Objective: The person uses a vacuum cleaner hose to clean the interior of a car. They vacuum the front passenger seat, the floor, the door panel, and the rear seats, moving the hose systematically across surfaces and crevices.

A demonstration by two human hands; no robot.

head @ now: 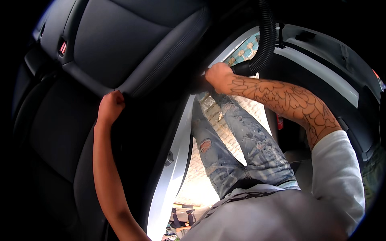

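Note:
My right hand (219, 76) grips the black end piece (243, 68) of a ribbed vacuum hose (266, 33). The hose curves down from the top of the view. Whatever lies beyond my knuckles on the left is lost in dark shadow. My left hand (111, 105) is curled into a fist against the black leather car seat (120, 42), at the seam where its padded sections meet. I see nothing held in that fist, though its underside is hidden.
A white door sill (169, 180) runs between the seat and my legs (250, 144). The car door (319, 75) stands open on the right, with a red object (280, 121) low beside it. Outside is paved ground (196, 180). Another person's legs (182, 217) show at the bottom.

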